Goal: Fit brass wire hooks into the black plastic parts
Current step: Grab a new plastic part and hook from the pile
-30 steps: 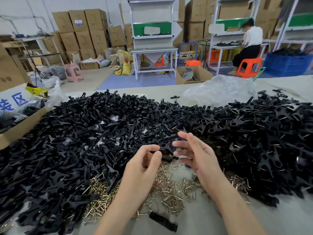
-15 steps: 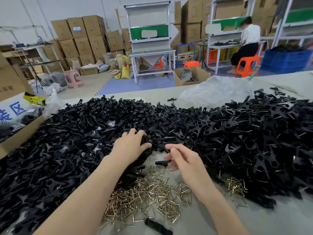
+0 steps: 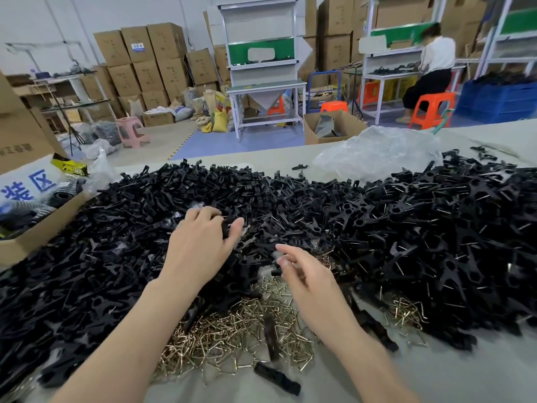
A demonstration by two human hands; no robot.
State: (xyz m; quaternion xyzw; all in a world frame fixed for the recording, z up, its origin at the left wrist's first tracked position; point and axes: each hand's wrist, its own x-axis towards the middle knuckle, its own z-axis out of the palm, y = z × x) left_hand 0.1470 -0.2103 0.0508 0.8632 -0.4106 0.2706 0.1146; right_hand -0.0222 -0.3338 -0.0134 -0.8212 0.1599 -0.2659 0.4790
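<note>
Reaching into the black plastic parts (image 3: 436,228) with the left hand (image 3: 200,251): fingers and thumb are curling round a few pieces near the middle of the heap. Just beside it, nearer the near edge, the right hand (image 3: 311,283) is hovering with fingers loosely bent and motion-blurred. A small dark piece (image 3: 275,273) is showing at its thumb tip, and I can't tell if it's being pinched.

The black plastic parts are covering the counter (image 3: 479,373) in one wide heap from left edge to right edge. Many toward the right edge are showing thin metal wire.

Between the two forearms, by the near edge, the brass wire hooks (image 3: 238,330) are lying in a loose pile that's touching the heap. A smaller clump (image 3: 404,311) is sitting further toward the right edge. One loose black piece (image 3: 277,378) is lying just beside the hook pile, at the near edge.

At the far edge a clear plastic bag (image 3: 377,152) is sitting crumpled. At the left edge a cardboard box (image 3: 37,231) is sitting against the heap.
</note>
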